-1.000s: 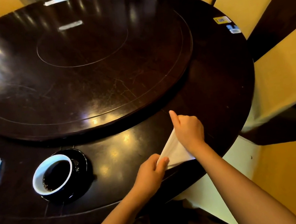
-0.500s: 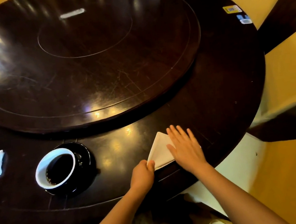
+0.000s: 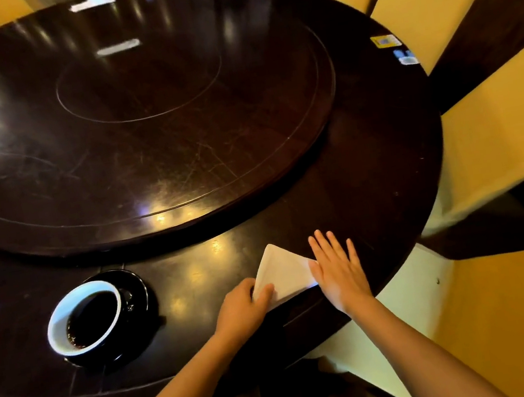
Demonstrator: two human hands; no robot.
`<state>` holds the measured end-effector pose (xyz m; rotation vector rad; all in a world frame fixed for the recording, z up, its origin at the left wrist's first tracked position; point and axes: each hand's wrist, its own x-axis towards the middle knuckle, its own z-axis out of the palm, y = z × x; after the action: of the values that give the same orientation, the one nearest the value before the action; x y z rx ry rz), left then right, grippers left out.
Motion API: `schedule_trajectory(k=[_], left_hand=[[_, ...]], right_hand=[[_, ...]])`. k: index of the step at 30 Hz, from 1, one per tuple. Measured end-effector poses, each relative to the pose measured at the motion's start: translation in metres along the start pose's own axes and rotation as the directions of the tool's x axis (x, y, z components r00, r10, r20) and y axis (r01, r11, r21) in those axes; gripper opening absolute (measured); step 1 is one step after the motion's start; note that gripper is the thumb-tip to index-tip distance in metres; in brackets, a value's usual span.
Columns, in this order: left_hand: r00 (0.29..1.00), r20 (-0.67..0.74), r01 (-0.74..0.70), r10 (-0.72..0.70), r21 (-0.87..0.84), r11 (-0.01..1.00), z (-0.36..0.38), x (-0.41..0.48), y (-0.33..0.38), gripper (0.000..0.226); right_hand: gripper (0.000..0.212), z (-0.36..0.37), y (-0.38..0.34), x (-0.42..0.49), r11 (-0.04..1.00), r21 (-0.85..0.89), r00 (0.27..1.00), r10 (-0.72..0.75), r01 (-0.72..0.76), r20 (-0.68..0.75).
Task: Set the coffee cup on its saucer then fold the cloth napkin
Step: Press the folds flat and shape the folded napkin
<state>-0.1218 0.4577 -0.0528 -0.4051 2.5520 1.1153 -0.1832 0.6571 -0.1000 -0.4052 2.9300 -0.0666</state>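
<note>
Cup (image 3: 84, 318) sits on saucer (image 3: 133, 287); napkin (image 3: 283, 273) folding nearly done.
Left hand (image 3: 244, 306) pinches the napkin's corner; right hand (image 3: 339, 270) lies flat, fingers spread, at its edge.

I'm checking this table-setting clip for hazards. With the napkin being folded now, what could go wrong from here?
1. The napkin lies close to the table's rim, so a sideways press by the flat right hand might slide it off.
2. The full coffee cup on its saucer sits just beside the left hand; a careless leftward sweep could spill it.
</note>
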Motion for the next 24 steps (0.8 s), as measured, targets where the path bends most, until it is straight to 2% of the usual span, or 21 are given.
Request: schedule_trajectory(k=[3, 5, 7, 9, 11, 12, 13, 15, 17, 18, 21, 24], left_hand=[[0.98, 0.095, 0.186, -0.174, -0.127, 0.974, 0.001, 0.02, 0.016, 0.033], [0.975, 0.118, 0.199, -0.189, -0.081, 0.977, 0.0, 0.025, 0.022, 0.027], [0.992, 0.06, 0.114, -0.112, -0.045, 0.992, 0.0, 0.023, 0.024, 0.021], [0.999, -0.017, -0.043, 0.043, -0.011, 0.999, -0.003, 0.015, 0.021, 0.013], [0.981, -0.056, -0.186, 0.186, -0.008, 0.982, -0.009, 0.002, 0.017, 0.013], [0.97, -0.07, -0.233, 0.232, -0.013, 0.972, -0.012, -0.004, 0.014, 0.016], [0.961, -0.085, -0.265, 0.263, -0.016, 0.964, -0.017, -0.011, 0.009, 0.017], [0.951, -0.105, -0.296, 0.291, -0.041, 0.954, -0.026, -0.023, -0.001, 0.014], [0.959, -0.123, -0.271, 0.254, -0.152, 0.951, -0.033, -0.036, -0.012, 0.01], [0.975, -0.112, -0.217, 0.194, -0.26, 0.941, -0.035, -0.043, -0.016, 0.01], [0.999, 0.049, 0.013, 0.02, -0.588, 0.808, -0.039, -0.06, -0.031, 0.013], [0.995, 0.102, 0.062, 0.0, -0.602, 0.796, -0.045, -0.075, -0.049, 0.01]], right_hand=[[0.057, -0.003, 0.001, 0.0, 1.0, 0.009, 0.999, -0.012, 0.011, 0.043], [0.057, -0.009, 0.002, 0.001, 1.0, 0.01, 0.997, -0.016, 0.016, 0.079], [0.056, -0.02, 0.0, 0.002, 0.997, 0.047, 0.993, -0.063, 0.058, 0.1], [0.055, -0.033, -0.006, 0.002, 0.96, 0.242, 0.983, -0.164, 0.141, 0.077], [0.057, -0.055, -0.015, -0.001, 0.772, 0.631, 0.97, -0.2, 0.071, 0.136], [0.054, -0.066, -0.018, -0.002, 0.661, 0.751, 0.956, -0.226, 0.011, 0.185], [0.047, -0.074, -0.02, -0.003, 0.592, 0.806, 0.94, -0.265, -0.018, 0.216], [0.03, -0.084, -0.026, -0.003, 0.591, 0.807, 0.91, -0.348, 0.025, 0.227], [0.018, -0.091, -0.035, -0.002, 0.579, 0.814, 0.883, -0.405, 0.047, 0.237], [0.015, -0.094, -0.04, -0.001, 0.575, 0.817, 0.87, -0.426, 0.048, 0.248], [0.013, -0.098, -0.056, 0.005, 0.575, 0.817, 0.835, -0.47, 0.045, 0.285], [0.013, -0.102, -0.068, 0.013, 0.605, 0.793, 0.836, -0.469, 0.068, 0.286]])
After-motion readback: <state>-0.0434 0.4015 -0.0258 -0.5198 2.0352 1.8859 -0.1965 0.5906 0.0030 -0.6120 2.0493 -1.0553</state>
